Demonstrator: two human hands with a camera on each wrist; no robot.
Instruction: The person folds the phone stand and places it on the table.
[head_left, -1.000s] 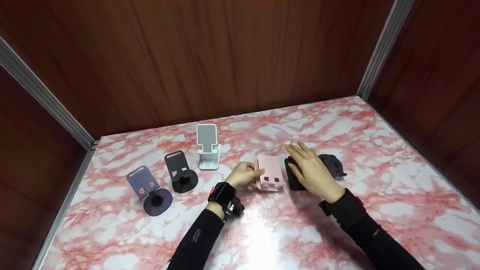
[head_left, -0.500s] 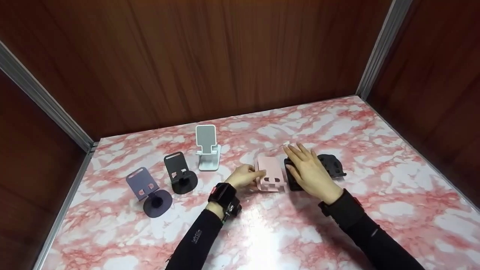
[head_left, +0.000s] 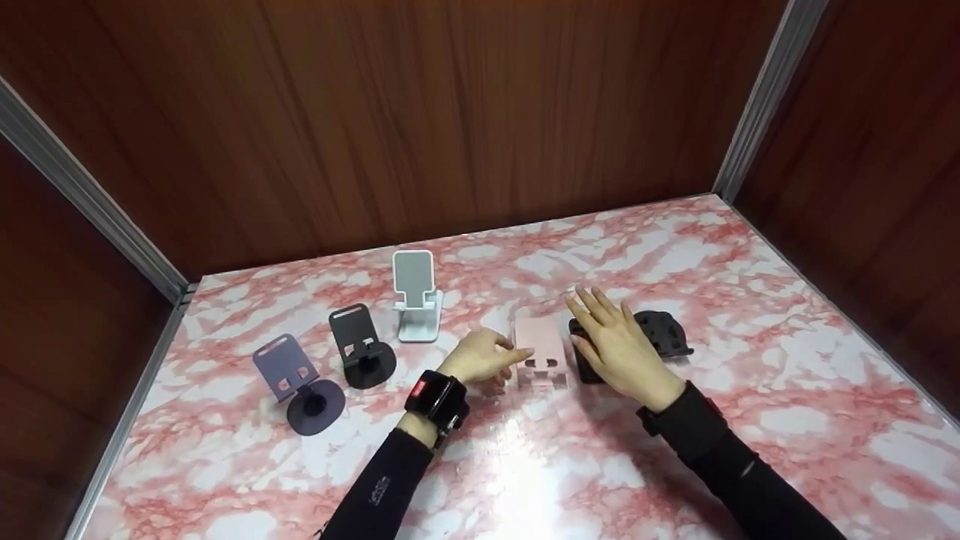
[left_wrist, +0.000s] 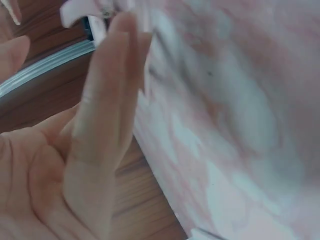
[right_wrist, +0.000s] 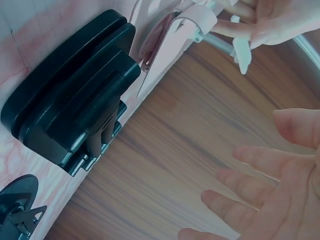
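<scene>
A pink phone stand [head_left: 538,337] sits on the table between my hands. My left hand [head_left: 480,356] is at its left side, thumb tip overlapping its panel in the head view; whether it touches is unclear. In the left wrist view, the left fingers [left_wrist: 107,95] are extended, tips by the pink stand's edge [left_wrist: 80,11]. My right hand [head_left: 619,349] hovers, fingers spread, over a folded black phone stand [head_left: 589,367], partly hiding it. The right wrist view shows a gap between the right hand [right_wrist: 280,195] and that black stand [right_wrist: 75,95].
Farther right lies another black stand [head_left: 664,334] with a rounded plate. Toward the left stand a white phone stand [head_left: 414,281], a black one [head_left: 352,330] and a purple one [head_left: 285,365]. Wood-grain panels [head_left: 450,112] enclose the marbled table [head_left: 225,480].
The pink stand's panel has tipped lower. My left wrist has shifted slightly left and turned, and its fingers have loosened from the stand's side. The right hand has hardly moved.
</scene>
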